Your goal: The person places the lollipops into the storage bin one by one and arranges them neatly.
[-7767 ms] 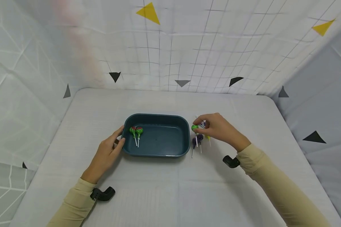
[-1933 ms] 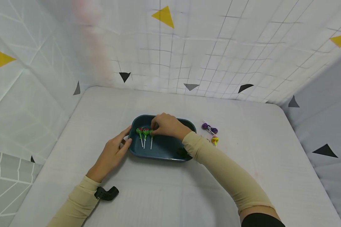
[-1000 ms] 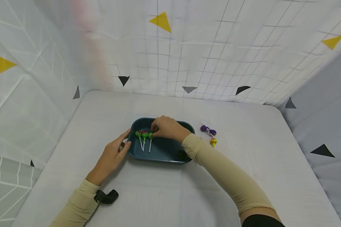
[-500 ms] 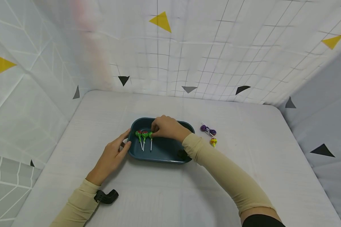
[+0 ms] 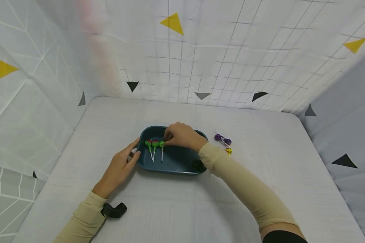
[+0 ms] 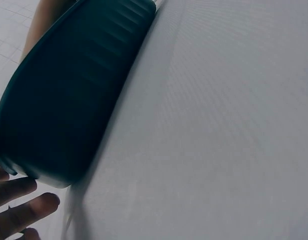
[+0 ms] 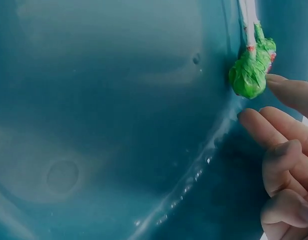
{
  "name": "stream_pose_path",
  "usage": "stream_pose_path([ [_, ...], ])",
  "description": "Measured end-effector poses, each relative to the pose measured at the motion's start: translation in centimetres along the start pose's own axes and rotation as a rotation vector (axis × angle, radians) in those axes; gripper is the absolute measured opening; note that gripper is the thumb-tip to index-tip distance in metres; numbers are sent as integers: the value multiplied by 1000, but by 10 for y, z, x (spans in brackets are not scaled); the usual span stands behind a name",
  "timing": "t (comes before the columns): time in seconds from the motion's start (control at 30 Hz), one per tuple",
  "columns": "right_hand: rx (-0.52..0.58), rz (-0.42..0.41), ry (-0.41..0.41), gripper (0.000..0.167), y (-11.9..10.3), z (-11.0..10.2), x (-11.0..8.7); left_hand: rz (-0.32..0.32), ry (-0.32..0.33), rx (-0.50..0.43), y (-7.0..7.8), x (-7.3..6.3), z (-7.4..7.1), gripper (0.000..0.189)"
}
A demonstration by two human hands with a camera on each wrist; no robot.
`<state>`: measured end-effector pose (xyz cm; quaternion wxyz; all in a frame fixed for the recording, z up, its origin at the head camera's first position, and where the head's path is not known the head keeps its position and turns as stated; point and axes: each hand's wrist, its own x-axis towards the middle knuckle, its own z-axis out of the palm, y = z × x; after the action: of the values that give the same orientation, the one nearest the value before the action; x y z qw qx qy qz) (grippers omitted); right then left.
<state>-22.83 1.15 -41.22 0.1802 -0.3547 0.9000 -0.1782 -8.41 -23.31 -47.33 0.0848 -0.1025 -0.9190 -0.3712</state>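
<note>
Three green-and-red wrapped lollipops stand in a row at the left of a dark blue tray (image 5: 179, 163), white sticks towards me. My right hand (image 5: 183, 135) is inside the tray beside the rightmost lollipop (image 5: 161, 144). In the right wrist view, the thumb (image 7: 295, 95) is at or very near that green wrapper (image 7: 248, 79), while the index finger is apart from it. The left hand (image 5: 118, 165) rests at the tray's left end, fingers and thumb against its rim. The left wrist view shows its fingers (image 6: 31, 210) extended by the tray's end wall (image 6: 58, 110).
Right of the tray, purple lollipops (image 5: 218, 137) lie on the white-covered table (image 5: 158, 206) beside a yellow-and-red lollipop (image 5: 228, 151). My right forearm (image 5: 243, 184) may hide more there. White patterned sheets (image 5: 219, 64) enclose the back and sides.
The right hand has carried a third green lollipop from the right-hand pile into the tray. In the last half second its fingers have drawn slightly right, off it. The left hand stays at the tray.
</note>
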Motion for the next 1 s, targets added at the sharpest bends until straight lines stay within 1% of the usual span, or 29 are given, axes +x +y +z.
stream_pose_path([
  [0.23, 13, -5, 43, 25, 4, -10, -10, 4, 5, 3, 0, 1, 1, 53],
  [0.4, 3, -23, 65, 27, 7, -19, -19, -6, -5, 2, 1, 1, 1, 53],
  [0.73, -10, -11, 94, 27, 13, -33, -46, 1, 8, -4, 2, 0, 1, 52],
  [1.0, -6, 11, 128, 29, 22, -43, -73, -3, 5, -5, 3, -1, 1, 52],
])
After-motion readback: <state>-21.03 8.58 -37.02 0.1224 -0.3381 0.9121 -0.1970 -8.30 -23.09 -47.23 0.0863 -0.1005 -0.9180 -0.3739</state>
